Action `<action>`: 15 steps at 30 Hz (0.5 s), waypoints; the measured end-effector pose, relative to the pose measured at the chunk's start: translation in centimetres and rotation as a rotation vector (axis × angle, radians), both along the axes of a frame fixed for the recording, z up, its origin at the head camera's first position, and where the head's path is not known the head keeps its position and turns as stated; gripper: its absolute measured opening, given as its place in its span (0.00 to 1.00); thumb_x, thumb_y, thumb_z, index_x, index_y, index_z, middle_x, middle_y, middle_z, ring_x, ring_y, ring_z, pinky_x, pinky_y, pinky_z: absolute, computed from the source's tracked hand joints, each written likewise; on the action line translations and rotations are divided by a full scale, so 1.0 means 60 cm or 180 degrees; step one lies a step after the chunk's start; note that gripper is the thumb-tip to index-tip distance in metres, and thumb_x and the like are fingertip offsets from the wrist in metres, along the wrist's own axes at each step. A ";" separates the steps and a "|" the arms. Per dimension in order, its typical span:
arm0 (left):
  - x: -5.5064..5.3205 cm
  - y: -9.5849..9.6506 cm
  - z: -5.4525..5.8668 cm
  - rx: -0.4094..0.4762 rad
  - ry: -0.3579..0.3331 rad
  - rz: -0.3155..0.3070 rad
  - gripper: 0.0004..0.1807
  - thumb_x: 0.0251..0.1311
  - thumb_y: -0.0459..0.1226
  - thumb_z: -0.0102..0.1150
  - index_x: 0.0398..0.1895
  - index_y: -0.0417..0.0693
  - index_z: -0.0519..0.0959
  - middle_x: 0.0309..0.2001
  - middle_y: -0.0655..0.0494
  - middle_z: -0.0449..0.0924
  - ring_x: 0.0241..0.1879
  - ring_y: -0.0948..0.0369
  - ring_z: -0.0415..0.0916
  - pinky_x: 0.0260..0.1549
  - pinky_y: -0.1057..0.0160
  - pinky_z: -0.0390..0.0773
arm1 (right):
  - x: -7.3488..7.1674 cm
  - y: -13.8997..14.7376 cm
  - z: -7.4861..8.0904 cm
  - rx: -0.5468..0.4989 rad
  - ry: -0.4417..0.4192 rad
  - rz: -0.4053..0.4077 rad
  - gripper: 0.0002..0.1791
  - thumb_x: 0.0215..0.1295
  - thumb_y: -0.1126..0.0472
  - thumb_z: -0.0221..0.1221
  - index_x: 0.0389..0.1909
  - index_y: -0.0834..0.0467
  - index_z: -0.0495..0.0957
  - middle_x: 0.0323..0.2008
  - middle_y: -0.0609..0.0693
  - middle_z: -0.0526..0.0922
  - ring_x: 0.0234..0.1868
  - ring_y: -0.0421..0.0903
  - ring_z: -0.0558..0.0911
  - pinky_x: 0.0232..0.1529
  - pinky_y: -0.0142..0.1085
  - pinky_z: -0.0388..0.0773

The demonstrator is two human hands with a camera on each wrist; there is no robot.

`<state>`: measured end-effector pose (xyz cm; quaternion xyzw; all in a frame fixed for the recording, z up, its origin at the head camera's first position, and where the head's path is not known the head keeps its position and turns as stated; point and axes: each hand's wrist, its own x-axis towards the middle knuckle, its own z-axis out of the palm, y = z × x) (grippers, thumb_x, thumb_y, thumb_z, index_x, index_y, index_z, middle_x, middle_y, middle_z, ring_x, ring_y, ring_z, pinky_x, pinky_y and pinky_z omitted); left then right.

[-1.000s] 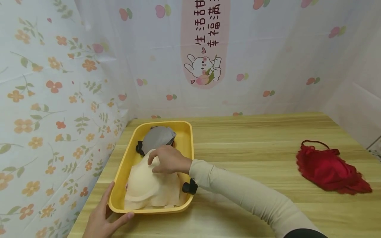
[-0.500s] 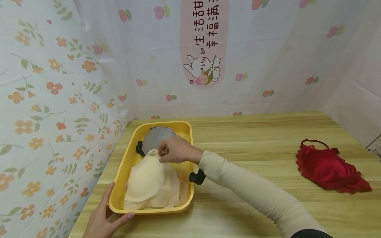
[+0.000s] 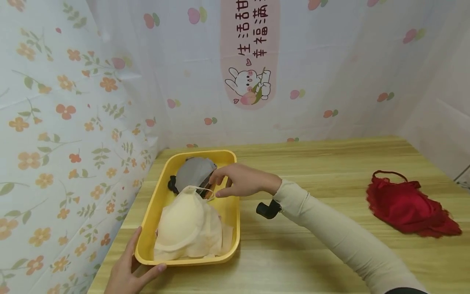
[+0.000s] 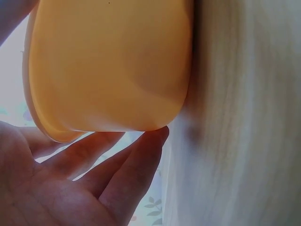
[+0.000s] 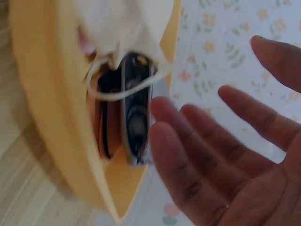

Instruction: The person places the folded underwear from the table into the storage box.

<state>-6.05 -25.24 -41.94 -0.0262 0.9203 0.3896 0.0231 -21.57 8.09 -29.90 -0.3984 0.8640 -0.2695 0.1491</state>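
A cream bra [image 3: 182, 222] lies cup-up at the near end of a yellow bin [image 3: 238, 228], its thin strap [image 3: 200, 188] looping toward the far side. Behind it in the bin sits a grey bra [image 3: 196, 172] with black parts. My right hand [image 3: 240, 180] hovers over the bin's right rim beside the strap; in the right wrist view its fingers [image 5: 171, 162] are spread and hold nothing. At the bin's near left corner, my left hand [image 3: 126, 269] rests against the outside, thumb at the front and extended fingers [image 4: 136, 169] along the side wall.
A red lace bra [image 3: 411, 208] lies on the wooden table [image 3: 312, 245] at the far right. Printed sheets [image 3: 293, 69] hang behind the table and along its left side. A black wrist camera [image 3: 268, 209] sticks out below the right wrist.
My right hand has come off the cream bra and moved right and a little up, its fingers spreading. The strap now stands in a loop. My left hand stays at the bin's corner.
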 end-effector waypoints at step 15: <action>-0.001 0.000 -0.001 0.0059 -0.0039 -0.0007 0.64 0.53 0.47 0.76 0.82 0.46 0.38 0.75 0.31 0.56 0.65 0.42 0.70 0.55 0.52 0.83 | -0.005 0.112 -0.002 -0.0483 0.0090 -0.0574 0.16 0.71 0.58 0.61 0.57 0.54 0.80 0.45 0.50 0.86 0.45 0.44 0.85 0.53 0.43 0.84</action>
